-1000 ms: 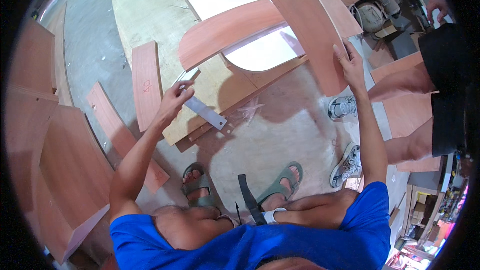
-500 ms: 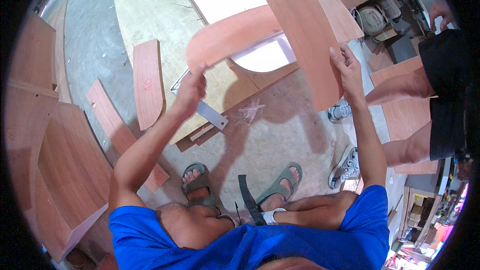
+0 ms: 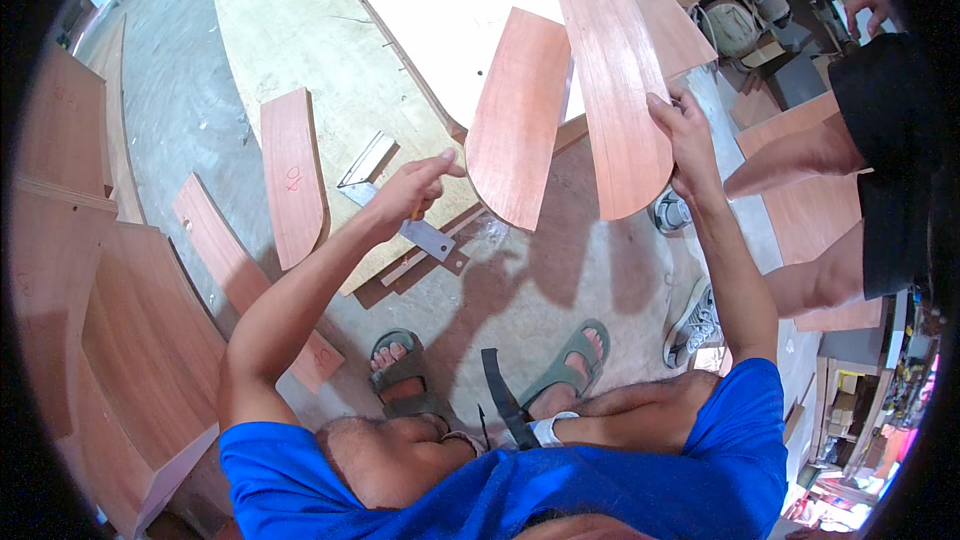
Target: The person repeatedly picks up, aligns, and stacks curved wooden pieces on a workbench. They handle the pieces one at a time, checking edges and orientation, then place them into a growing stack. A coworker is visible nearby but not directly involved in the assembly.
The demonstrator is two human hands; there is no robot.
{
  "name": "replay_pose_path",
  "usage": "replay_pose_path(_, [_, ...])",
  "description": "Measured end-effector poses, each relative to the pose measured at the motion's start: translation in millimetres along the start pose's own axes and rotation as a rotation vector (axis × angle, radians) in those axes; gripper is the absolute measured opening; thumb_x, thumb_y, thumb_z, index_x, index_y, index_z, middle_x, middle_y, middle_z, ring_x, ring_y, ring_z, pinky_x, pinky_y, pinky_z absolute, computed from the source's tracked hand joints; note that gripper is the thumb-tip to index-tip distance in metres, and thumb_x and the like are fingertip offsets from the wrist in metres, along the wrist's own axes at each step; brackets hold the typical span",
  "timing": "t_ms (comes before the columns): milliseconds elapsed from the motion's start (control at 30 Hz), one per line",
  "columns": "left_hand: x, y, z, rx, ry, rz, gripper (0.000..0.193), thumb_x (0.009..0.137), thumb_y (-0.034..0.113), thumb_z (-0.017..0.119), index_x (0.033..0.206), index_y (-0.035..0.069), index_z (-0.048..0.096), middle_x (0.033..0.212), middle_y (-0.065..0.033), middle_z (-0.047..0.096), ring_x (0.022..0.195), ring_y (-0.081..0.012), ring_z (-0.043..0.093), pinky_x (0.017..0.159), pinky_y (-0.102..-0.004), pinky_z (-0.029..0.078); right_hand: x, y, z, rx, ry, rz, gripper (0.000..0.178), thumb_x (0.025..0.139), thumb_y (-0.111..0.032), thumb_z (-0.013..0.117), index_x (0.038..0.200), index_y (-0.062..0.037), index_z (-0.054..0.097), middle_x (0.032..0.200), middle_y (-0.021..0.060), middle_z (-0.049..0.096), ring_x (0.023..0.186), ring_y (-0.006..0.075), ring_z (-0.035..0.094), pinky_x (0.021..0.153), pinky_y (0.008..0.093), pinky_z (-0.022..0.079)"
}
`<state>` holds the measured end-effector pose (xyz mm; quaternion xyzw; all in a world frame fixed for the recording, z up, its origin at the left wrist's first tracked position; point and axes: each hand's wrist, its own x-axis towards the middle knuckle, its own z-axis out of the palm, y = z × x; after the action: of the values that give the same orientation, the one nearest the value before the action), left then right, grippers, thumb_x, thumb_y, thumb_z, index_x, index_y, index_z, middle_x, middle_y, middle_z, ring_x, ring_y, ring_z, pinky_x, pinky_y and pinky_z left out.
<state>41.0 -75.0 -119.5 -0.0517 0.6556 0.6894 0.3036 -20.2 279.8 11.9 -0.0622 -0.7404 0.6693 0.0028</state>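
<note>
My left hand [image 3: 412, 192] is closed, its fingertips at the left edge of a reddish wooden board [image 3: 518, 120] with one rounded end. A thin orange-yellow stick, perhaps a pencil, shows under its fingers. My right hand [image 3: 686, 140] grips the right edge of a second board [image 3: 618, 90], also rounded at its lower end, thumb on its face. Both boards are raised side by side, their upper parts almost meeting. Near my left hand, a metal square [image 3: 428, 238] lies on the plywood sheet [image 3: 270, 20].
A marked board [image 3: 292, 175] rests at the sheet's left edge, and a narrow strip [image 3: 250, 270] lies on the floor. Large panels [image 3: 150, 330] stand at the left. Another person [image 3: 840, 155] in dark shorts stands close at the right. A bright white panel [image 3: 430, 10] covers the sheet's middle.
The left board has swung from nearly level to upright, beside the right one. The right board's rounded end now points down toward me. My left hand has moved slightly right.
</note>
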Motion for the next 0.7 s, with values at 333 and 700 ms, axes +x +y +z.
replay_pose_path(333, [-12.9, 48.1, 46.8, 1.039, 0.419, 0.27, 0.081, 0.091, 0.066, 0.062, 0.125, -0.006, 0.049, 0.071, -0.0189, 0.067, 0.065, -0.0367, 0.068, 0.062, -0.0465, 0.052, -24.8, 0.0, 40.9, 0.019, 0.069, -0.012, 0.044, 0.092, -0.004, 0.065, 0.128, 0.0042, 0.041, 0.117, 0.0156, 0.056, 0.102, 0.0206, 0.063, 0.086, 0.0346, 0.056])
replay_pose_path(700, [-43.2, 74.0, 97.3, 1.122, 0.135, 0.596, 0.095, 0.08, 0.082, 0.058, 0.115, -0.006, 0.053, 0.085, -0.0246, 0.067, 0.074, -0.0394, 0.07, 0.063, -0.0457, 0.056, -27.9, 19.9, 94.7, 0.07, 0.122, -0.022, 0.057, 0.087, -0.003, 0.062, 0.134, 0.0113, 0.033, 0.123, 0.0259, 0.052, 0.111, 0.0291, 0.058, 0.096, 0.0387, 0.048])
